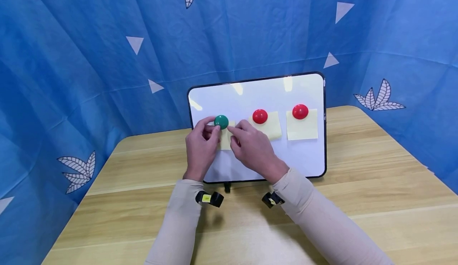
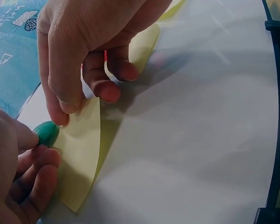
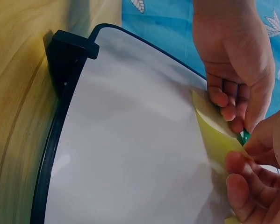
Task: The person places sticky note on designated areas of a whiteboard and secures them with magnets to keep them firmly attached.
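Note:
My left hand [image 1: 201, 147] pinches a round green magnet [image 1: 221, 121] between thumb and fingers, at the top of a yellow sticky note [image 1: 226, 141] on the whiteboard [image 1: 243, 171]. From the right, my right hand [image 1: 255, 147] pinches that note's upper edge close to the magnet, its other fingers curled. In the left wrist view the note [image 2: 81, 158] bows away from the board, its lower part lifted. The right wrist view shows only a sliver of the green magnet [image 3: 243, 136] between the two hands.
Two more yellow notes, the middle one [image 1: 273, 128] and the right one [image 1: 302, 130], hang under red magnets [image 1: 260, 116] [image 1: 300, 111]. The black-framed board leans up on a wooden table [image 1: 150, 201]. Behind stands a blue curtain [image 1: 89, 58].

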{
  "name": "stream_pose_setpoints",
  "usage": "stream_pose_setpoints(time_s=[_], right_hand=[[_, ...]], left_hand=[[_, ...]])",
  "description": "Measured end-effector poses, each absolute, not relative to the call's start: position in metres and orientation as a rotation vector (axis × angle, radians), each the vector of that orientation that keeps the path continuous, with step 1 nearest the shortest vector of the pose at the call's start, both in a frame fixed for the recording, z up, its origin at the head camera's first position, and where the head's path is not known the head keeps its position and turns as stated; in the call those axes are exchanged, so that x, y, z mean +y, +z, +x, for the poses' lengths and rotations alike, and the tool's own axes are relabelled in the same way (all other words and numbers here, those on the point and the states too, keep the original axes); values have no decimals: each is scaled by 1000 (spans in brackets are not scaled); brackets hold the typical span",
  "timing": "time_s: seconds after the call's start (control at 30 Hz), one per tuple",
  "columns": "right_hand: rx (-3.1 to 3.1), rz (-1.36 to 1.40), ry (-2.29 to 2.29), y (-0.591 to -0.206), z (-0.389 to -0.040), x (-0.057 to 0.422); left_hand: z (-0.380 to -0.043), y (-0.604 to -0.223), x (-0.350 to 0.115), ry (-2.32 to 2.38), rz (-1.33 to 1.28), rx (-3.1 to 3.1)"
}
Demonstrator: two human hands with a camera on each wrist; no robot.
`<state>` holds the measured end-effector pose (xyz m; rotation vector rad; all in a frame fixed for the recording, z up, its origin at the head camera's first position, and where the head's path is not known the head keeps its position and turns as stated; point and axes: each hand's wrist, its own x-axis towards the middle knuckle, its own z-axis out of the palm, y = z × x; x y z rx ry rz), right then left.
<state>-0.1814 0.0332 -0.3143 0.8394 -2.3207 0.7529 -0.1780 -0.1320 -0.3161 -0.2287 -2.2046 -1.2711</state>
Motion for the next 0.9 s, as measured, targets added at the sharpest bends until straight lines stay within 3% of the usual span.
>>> stream_pose_setpoints(time_s=[0.9], right_hand=[[-2307,818,750,-313,-177,31]], left_hand=[[-179,-313,-133,-1144,-254,-2232]])
